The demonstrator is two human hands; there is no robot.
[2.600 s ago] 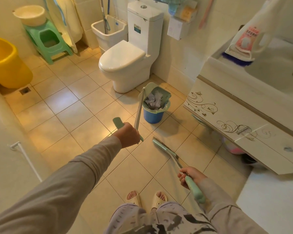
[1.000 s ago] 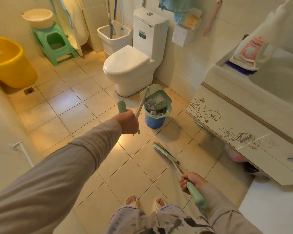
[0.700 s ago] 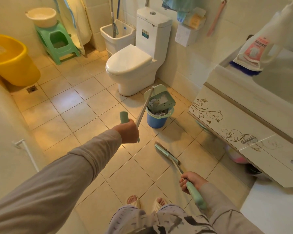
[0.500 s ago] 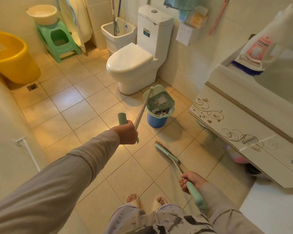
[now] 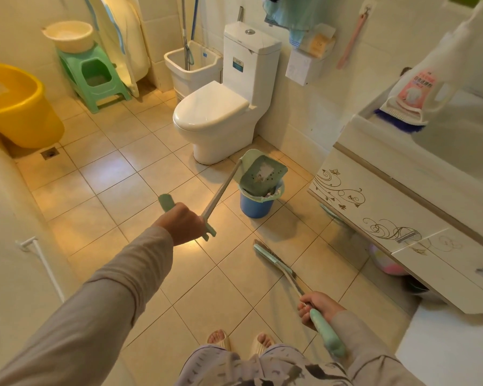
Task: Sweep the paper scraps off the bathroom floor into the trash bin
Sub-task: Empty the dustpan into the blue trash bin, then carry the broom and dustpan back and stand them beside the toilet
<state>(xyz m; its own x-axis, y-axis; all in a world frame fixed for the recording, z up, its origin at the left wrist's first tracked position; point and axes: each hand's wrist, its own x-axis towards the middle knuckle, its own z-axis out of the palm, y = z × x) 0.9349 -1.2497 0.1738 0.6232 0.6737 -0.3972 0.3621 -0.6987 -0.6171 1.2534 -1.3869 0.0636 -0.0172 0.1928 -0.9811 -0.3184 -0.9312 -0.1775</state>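
Both hands grip handles, left hand [image 5: 183,222] tilting dustpan [image 5: 260,174] over bin [image 5: 255,207] at its 2 o'clock, right hand [image 5: 318,307] holding broom [image 5: 273,260]; clinging scrap [image 5: 265,171] could drop outside rim.

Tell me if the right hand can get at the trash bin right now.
Probably not: the right hand grips the broom, well short of the trash bin, and the tipped dustpan sits over its mouth.
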